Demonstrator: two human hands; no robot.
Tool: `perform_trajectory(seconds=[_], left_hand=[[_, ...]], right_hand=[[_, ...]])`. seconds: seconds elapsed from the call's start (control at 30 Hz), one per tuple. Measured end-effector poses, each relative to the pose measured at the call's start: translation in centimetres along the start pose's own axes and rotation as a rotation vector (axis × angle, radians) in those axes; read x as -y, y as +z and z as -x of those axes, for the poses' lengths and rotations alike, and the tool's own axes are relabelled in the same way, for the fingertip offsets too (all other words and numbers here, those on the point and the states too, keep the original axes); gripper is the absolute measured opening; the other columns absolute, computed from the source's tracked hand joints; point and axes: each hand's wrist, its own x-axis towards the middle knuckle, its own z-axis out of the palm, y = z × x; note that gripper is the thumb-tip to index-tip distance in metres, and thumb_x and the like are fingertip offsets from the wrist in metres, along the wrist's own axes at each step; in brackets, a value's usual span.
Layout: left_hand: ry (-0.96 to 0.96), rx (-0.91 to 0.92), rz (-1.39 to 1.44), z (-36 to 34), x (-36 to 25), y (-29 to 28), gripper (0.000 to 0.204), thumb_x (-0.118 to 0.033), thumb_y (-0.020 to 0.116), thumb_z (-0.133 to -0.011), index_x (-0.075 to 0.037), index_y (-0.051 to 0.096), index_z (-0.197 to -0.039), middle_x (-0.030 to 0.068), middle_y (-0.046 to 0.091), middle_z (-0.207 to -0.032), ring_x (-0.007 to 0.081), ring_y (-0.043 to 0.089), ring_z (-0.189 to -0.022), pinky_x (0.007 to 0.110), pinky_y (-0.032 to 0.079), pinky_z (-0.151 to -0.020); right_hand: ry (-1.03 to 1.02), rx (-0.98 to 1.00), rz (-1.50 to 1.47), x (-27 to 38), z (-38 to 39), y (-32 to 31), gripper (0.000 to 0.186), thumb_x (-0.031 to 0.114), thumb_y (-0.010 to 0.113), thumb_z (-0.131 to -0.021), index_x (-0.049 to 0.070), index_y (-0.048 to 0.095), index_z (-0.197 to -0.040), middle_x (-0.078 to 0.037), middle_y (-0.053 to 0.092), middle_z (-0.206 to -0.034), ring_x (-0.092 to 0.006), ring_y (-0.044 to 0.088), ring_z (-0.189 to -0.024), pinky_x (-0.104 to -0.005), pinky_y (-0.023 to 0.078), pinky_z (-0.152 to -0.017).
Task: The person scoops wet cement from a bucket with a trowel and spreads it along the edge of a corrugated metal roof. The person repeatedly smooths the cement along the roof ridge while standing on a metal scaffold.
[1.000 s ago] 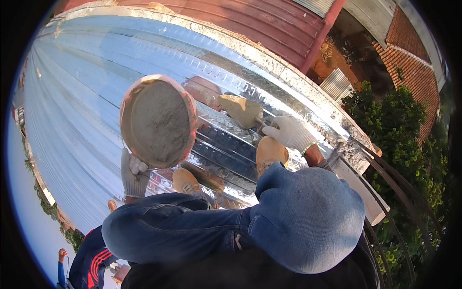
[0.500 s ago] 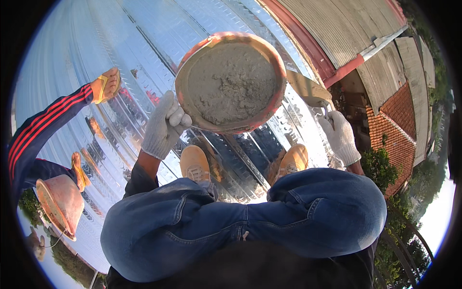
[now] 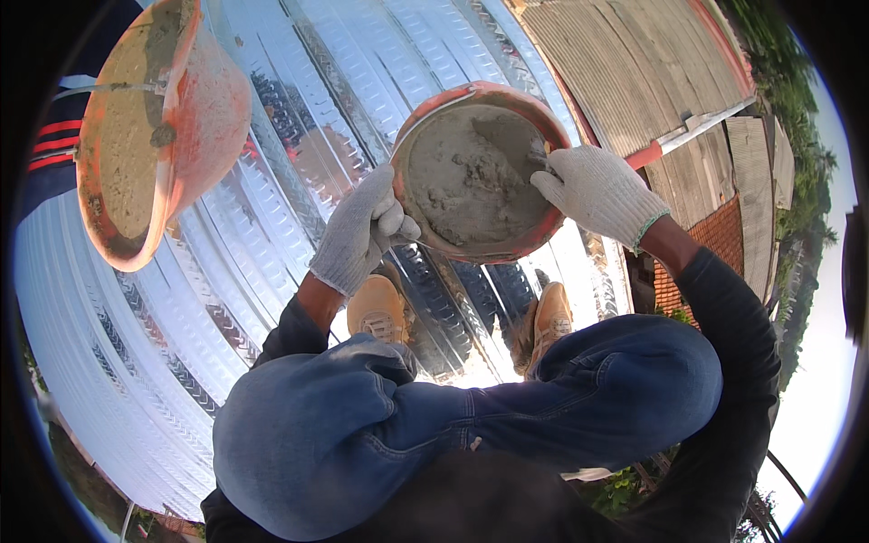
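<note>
An orange-red bucket [image 3: 562,136] in front of me holds wet grey mortar [image 3: 462,185]. At its near left rim, my left hand [image 3: 367,226] in a white knit glove is closed on the edge. My right hand [image 3: 602,190], gloved likewise, is over the right rim, its fingers wrapped round a trowel [image 3: 539,156]. Only a bit of the trowel shows; its blade is sunk in the mortar or hidden. A smooth hollow marks the mortar beside it.
I squat on shiny ribbed metal roofing [image 3: 208,299]. At the upper left another person's striped trouser leg [image 3: 56,145] shows behind a tilted, mortar-stained bucket [image 3: 213,118]. The roof edge lies to my right, with corrugated roofs [image 3: 625,63] and orange tiles [image 3: 724,244] beyond it.
My right hand has swung left from beside the roof edge, putting the trowel into the mortar. The other person's bucket has come forward to the upper left, much closer.
</note>
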Motion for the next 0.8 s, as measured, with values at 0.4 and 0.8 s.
perform_trajectory(seconds=[0.4, 0.8], left_hand=[[0.065, -0.131, -0.082, 1.0, 1.3, -1.5, 0.041, -0.048, 0.070, -0.115, -0.015, 0.064, -0.091, -0.0010, 0.057, -0.070, 0.0231, 0.073, -0.075, 0.048, 0.065, -0.079], [0.226, -0.473, -0.352, 0.7, 1.9, 1.5, 0.038, -0.046, 0.075, -0.111, -0.015, 0.065, -0.091, -0.0019, 0.058, -0.066, 0.0211, 0.071, -0.062, 0.043, 0.066, -0.065]], right_hand=[[0.069, 0.213, -0.766, -0.5, 3.7, 0.9, 0.055, 0.045, 0.059, -0.115, -0.005, 0.080, -0.107, -0.006, 0.069, -0.075, -0.0116, 0.064, -0.056, -0.0319, 0.053, -0.051], [-0.126, 0.105, -0.884, -9.1, 7.7, 3.9, 0.053, 0.046, 0.060, -0.116, -0.002, 0.080, -0.101, -0.003, 0.066, -0.071, -0.0093, 0.063, -0.061, -0.0322, 0.053, -0.056]])
